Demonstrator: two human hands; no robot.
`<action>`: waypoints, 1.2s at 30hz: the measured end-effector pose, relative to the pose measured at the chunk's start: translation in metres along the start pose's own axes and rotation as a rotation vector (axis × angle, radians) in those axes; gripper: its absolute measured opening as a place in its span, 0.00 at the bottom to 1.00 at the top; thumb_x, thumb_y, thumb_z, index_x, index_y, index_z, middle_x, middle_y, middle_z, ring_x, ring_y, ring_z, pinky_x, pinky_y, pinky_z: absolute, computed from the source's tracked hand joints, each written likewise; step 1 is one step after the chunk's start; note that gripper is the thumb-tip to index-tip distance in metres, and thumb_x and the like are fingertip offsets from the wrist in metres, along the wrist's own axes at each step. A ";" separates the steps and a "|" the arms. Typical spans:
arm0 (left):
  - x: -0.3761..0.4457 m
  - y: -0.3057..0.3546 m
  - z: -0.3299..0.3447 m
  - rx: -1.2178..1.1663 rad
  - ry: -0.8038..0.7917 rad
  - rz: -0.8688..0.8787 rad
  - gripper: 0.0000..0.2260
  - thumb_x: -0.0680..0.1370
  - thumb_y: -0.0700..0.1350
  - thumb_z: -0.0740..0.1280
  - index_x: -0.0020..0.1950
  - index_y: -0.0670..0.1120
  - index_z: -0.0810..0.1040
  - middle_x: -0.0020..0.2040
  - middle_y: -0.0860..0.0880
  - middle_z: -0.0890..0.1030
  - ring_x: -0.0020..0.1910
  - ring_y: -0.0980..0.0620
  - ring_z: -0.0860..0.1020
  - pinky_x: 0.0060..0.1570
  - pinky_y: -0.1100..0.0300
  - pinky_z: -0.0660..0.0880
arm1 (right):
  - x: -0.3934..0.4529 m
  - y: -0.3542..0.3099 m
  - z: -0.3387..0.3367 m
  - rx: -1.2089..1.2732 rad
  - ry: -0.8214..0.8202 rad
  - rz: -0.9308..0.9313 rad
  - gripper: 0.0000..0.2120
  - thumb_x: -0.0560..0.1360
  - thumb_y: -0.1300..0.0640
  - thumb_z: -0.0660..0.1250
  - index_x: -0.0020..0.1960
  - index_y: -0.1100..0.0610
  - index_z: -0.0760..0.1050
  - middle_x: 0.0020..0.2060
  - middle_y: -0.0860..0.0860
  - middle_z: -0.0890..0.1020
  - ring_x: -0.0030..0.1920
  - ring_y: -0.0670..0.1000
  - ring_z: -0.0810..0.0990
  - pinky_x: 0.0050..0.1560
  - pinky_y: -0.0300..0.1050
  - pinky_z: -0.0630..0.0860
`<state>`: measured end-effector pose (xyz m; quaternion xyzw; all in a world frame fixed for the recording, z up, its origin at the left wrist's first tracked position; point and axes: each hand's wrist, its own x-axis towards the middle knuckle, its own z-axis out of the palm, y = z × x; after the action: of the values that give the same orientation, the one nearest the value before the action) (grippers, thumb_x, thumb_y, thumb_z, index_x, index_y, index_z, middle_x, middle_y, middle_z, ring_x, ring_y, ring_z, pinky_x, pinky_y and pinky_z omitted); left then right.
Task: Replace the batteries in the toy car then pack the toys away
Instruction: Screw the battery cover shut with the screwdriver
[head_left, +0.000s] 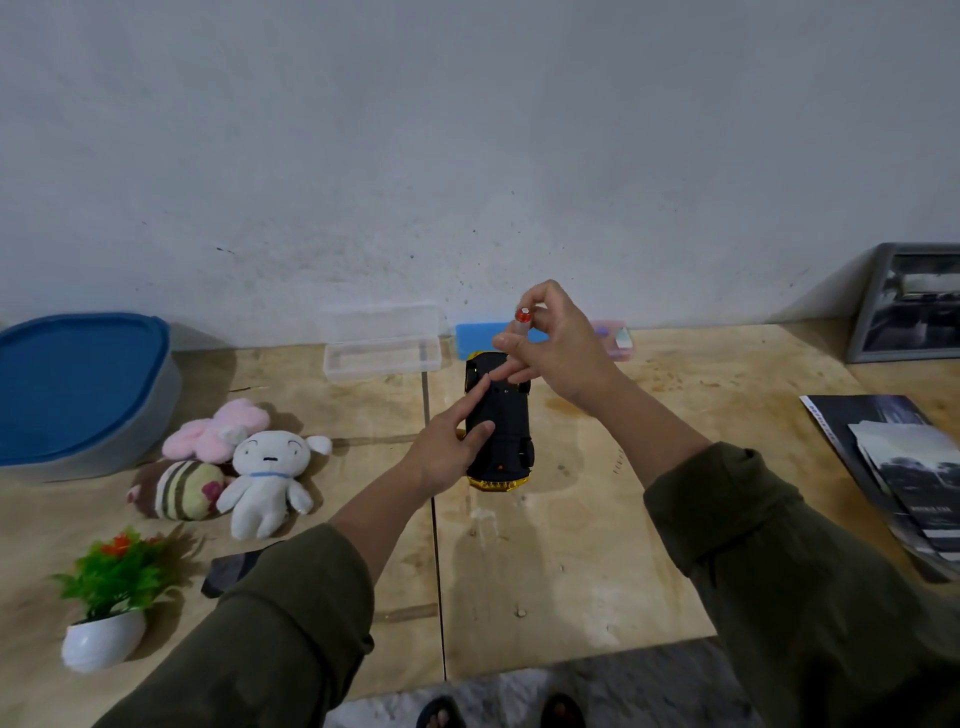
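Sandalled toes (440, 713) peek below the plywood table (571, 571), grey wall (467, 130) behind. My left hand (441, 457) rests straight-fingered on the upturned toy car (501, 415); my right hand (561, 348) pinches a battery (521, 322) just above it.

one head-worn wide-angle view looks forward and down from above the wooden table (571, 545), facing a pale wall (467, 130) along its far edge; both forearms reach in from below, and the floor shows at the bottom edge.
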<state>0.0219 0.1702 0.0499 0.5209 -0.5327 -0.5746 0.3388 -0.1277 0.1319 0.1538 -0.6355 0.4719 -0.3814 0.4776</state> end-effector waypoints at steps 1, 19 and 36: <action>0.000 0.000 0.000 0.000 0.000 0.003 0.24 0.81 0.44 0.61 0.66 0.72 0.61 0.68 0.51 0.73 0.60 0.48 0.77 0.62 0.49 0.75 | -0.001 0.000 0.001 0.018 -0.032 -0.018 0.12 0.77 0.58 0.64 0.57 0.48 0.65 0.48 0.58 0.76 0.38 0.54 0.86 0.40 0.43 0.82; -0.005 -0.003 0.003 0.052 -0.023 0.004 0.25 0.81 0.45 0.61 0.75 0.61 0.59 0.71 0.52 0.70 0.62 0.48 0.77 0.63 0.49 0.74 | -0.005 0.002 -0.001 -0.103 0.012 -0.008 0.07 0.76 0.64 0.65 0.46 0.53 0.72 0.48 0.56 0.79 0.36 0.52 0.85 0.39 0.44 0.82; -0.007 0.005 0.004 0.107 -0.025 0.051 0.30 0.81 0.46 0.62 0.73 0.68 0.51 0.71 0.55 0.71 0.54 0.48 0.81 0.60 0.48 0.76 | 0.008 0.010 -0.004 -0.182 0.379 0.026 0.11 0.79 0.51 0.61 0.49 0.59 0.72 0.41 0.53 0.79 0.40 0.48 0.75 0.52 0.54 0.78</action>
<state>0.0184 0.1770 0.0561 0.5173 -0.5800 -0.5428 0.3184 -0.1321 0.1219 0.1453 -0.5866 0.5940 -0.4438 0.3258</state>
